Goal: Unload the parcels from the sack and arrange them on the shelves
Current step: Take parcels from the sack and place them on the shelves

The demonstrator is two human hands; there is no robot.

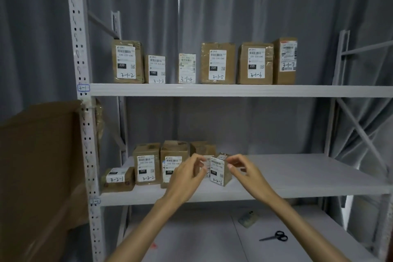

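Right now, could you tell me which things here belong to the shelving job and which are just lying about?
Job: parcel 3-2-6 between left hand and right hand; middle shelf; top-shelf parcels.
Lying about: scissors; large cardboard box.

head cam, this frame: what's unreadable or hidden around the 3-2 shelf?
- Head view: parcels between 3-2-2 and 3-2-6: handwritten codes hidden by the left hand.
- Whether the hands grip 3-2-6: unclear; the right hand has curled fingers near it, contact is blurred.
- Small flat item on the bottom shelf: too blurred to identify.
- Brown cardboard at left: cut by the frame edge.
- The sack: not in view.
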